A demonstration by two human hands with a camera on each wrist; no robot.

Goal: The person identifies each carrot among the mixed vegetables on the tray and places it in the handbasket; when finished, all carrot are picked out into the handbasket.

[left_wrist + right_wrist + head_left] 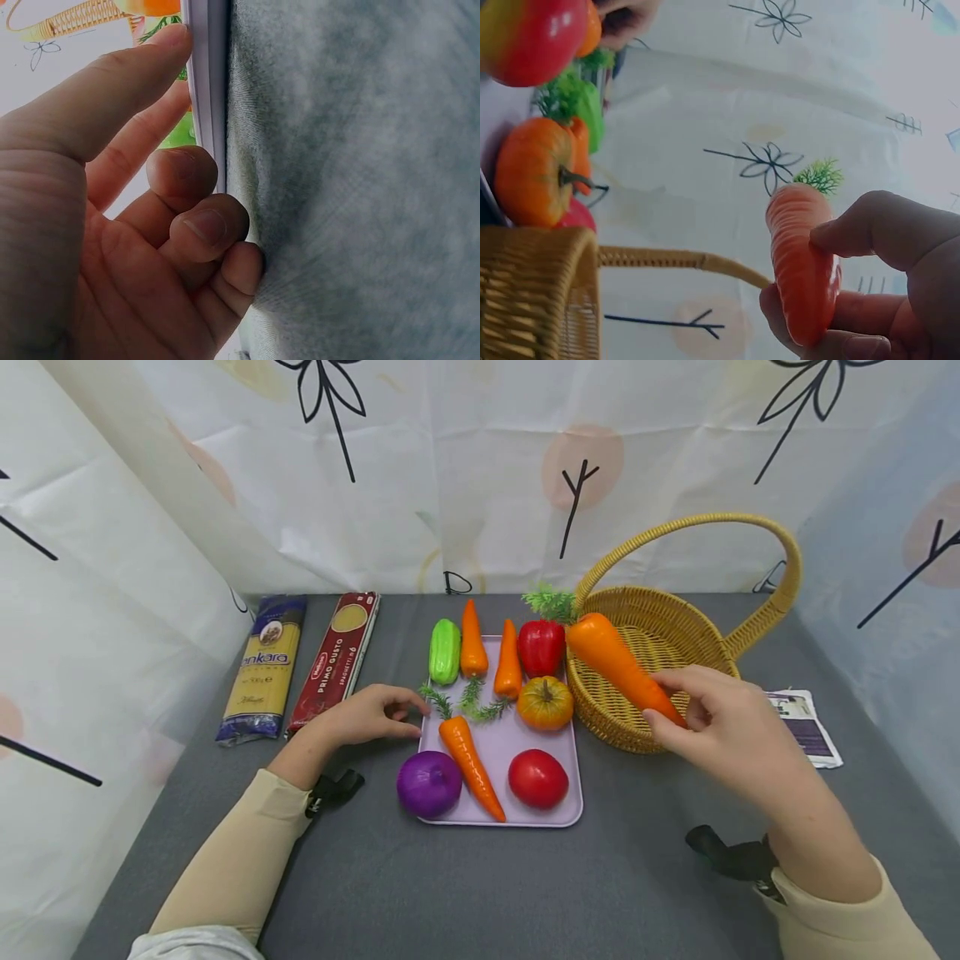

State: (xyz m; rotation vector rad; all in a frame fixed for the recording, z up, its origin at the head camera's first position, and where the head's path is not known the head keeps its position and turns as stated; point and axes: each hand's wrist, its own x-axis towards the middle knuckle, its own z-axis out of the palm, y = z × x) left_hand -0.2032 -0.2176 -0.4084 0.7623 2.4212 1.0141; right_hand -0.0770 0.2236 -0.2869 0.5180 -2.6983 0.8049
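My right hand [723,727] pinches a large orange carrot [618,660] by its narrow end, thumb on one side and fingers on the other. The carrot [802,255] is tilted over the wicker basket [615,714], its green leafy top pointing to the back left. My left hand [371,714] rests at the left edge of the lilac tray [502,739], its fingertips at the rim and its other fingers loosely curled in the left wrist view. On the tray lie a smaller carrot [472,768], a purple onion [429,783], a tomato [537,779] and a small pumpkin [545,703].
Toward the tray's back are a green cucumber [445,652], two carrots [472,643] and a red pepper [542,647]. Two pasta packs, one yellow [262,672] and one red [335,660], lie at left. A white-purple packet [806,727] sits right of the basket, whose handle arches high.
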